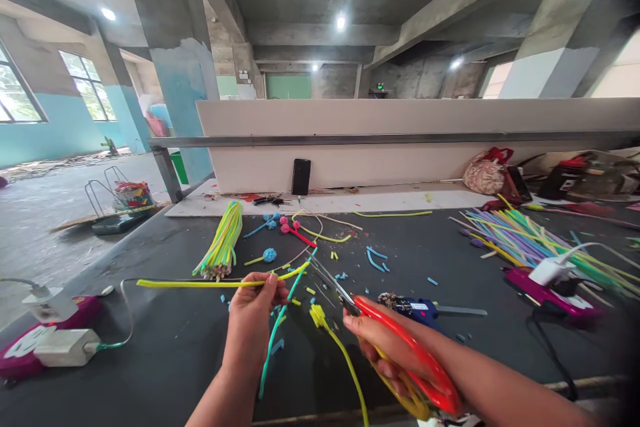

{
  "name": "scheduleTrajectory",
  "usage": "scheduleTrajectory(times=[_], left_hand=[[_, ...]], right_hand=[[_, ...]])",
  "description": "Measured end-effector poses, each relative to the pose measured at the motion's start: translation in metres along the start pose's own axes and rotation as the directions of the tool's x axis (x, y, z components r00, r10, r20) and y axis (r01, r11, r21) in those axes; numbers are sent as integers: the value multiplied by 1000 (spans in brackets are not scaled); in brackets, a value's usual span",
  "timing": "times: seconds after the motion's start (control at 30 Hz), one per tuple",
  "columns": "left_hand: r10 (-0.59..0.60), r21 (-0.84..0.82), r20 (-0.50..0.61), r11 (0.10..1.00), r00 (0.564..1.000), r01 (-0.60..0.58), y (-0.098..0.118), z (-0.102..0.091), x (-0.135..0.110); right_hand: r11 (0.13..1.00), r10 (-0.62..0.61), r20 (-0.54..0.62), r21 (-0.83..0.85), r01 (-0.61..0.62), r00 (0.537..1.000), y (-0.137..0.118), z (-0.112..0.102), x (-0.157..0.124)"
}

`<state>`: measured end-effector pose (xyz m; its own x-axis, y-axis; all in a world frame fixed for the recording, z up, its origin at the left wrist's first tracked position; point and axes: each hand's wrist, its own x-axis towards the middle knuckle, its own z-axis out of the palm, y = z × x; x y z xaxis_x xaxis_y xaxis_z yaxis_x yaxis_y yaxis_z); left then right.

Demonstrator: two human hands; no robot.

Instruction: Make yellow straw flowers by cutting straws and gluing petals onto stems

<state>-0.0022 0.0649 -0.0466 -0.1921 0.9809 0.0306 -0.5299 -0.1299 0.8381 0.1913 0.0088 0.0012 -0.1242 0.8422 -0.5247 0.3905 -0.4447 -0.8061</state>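
My left hand pinches a yellow pipe cleaner, which runs out leftward and pokes past my fingers on the right. My right hand grips scissors with red and yellow handles. Their narrow blades point at the short end of the yellow stem; whether they touch it I cannot tell. A teal pipe cleaner slants across beside my left fingers. Between my hands lies a yellow stem with a bunched head. Beyond are a blue pompom piece and a piece with pink balls.
A bundle of yellow and green stems stands at the back left; loose coloured stems lie at right. Cut bits dot the dark table. A phone, a blue glue gun and power strips are around.
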Motion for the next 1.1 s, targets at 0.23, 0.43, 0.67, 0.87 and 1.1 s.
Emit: scheduleTrajectory(times=[0.23,0.43,0.67,0.87,1.1], left_hand=[[-70,-111,32,991,997,73,0,-3,1],[-120,-77,57,989,991,124,-4,-2,1],[-95,-37,46,995,994,97,-4,-1,-1],[-87,24,60,996,994,86,-3,0,-2],[-84,30,62,996,995,82,-3,0,-3]], right_hand=[[983,-81,-51,-171,71,995,2,3,5],[925,-84,-171,-380,13,982,-8,13,1],[861,-256,-98,-476,180,962,-14,10,-8],[892,-158,-106,-442,96,982,-15,11,-7],[862,-222,-125,-489,134,967,-16,12,-7]])
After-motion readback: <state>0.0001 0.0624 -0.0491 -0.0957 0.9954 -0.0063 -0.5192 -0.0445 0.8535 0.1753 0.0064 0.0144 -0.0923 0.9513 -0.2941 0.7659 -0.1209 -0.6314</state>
